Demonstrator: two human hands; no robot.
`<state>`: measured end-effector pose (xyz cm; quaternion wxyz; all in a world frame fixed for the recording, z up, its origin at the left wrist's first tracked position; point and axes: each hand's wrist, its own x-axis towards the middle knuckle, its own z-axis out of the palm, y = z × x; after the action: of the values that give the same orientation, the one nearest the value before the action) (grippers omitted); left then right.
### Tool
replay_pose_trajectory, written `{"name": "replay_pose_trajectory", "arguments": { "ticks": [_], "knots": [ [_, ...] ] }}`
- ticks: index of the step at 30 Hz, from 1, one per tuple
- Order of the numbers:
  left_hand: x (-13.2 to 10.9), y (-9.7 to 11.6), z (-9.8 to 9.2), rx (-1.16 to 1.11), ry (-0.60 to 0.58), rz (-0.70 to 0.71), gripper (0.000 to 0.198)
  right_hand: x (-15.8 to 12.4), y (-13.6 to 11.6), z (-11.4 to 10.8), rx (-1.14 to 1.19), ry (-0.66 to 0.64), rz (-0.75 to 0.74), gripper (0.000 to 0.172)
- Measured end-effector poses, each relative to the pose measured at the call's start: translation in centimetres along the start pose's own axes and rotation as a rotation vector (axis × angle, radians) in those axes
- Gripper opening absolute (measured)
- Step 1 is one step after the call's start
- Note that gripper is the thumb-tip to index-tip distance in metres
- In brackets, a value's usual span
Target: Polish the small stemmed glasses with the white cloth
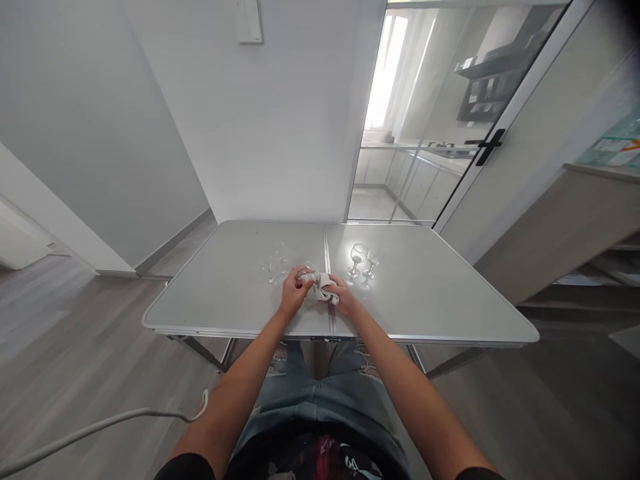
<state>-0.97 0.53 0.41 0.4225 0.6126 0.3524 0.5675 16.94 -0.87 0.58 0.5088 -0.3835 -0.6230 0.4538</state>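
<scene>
Near the front middle of the table, my left hand (pixel 297 291) grips a clear stemmed glass (pixel 309 272) by its bowl. My right hand (pixel 344 297) is closed around a white cloth (pixel 327 289), which is pressed against the stem end of that glass. The foot of the glass is hidden by the cloth. Right of my hands, a wine glass (pixel 359 253) stands upright with another stemmed glass (pixel 371 267) close beside it. On the left, several small clear glasses (pixel 272 268) stand together, their outlines faint against the tabletop.
The folding table (pixel 435 293) has a metal rim and a centre seam. A wall rises behind it, and a glass door (pixel 400 120) with a black handle (pixel 485 145) is at the back right. Wooden shelving (pixel 565 227) stands right; a white cable (pixel 125 417) hangs at lower left.
</scene>
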Motion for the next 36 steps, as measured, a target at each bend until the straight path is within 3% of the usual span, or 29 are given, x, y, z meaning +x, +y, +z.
{"name": "replay_pose_trajectory", "arguments": {
  "ticks": [5, 10, 12, 16, 20, 24, 28, 31, 36],
  "knots": [
    [0.1, 0.2, 0.0, 0.025, 0.064, 0.021, 0.058, 0.0, 0.1, 0.5, -0.227, 0.080, -0.138, 0.026],
    [0.1, 0.1, 0.0, 0.048, 0.076, 0.036, 0.060, -0.4, 0.4, 1.3, -0.573, 0.265, -0.321, 0.036],
    [0.1, 0.0, -0.1, 0.019, 0.064, 0.022, 0.060, -0.4, 0.4, 1.2, -0.513, 0.225, -0.280, 0.032],
    [0.1, -0.2, -0.1, -0.019, 0.033, 0.004, 0.060, 0.0, 0.0, 0.5, -0.149, 0.042, -0.078, 0.026],
    [0.1, -0.3, -0.1, -0.033, 0.003, 0.013, 0.058, 0.3, -0.1, 0.0, -0.011, 0.083, -0.036, 0.028],
    [0.1, -0.2, -0.1, -0.001, 0.046, 0.025, 0.059, 0.2, 0.1, 0.5, -0.160, 0.097, -0.088, 0.029],
    [0.2, -0.2, -0.1, 0.010, 0.056, 0.042, 0.060, -0.3, 0.6, 1.1, -0.522, 0.236, -0.255, 0.038],
    [0.2, -0.4, -0.1, -0.025, 0.046, 0.046, 0.060, -0.4, 0.6, 1.2, -0.580, 0.276, -0.293, 0.037],
    [0.2, -0.5, 0.0, -0.057, 0.038, 0.020, 0.060, 0.1, 0.0, 0.7, -0.075, 0.093, -0.024, 0.026]
  ]
}}
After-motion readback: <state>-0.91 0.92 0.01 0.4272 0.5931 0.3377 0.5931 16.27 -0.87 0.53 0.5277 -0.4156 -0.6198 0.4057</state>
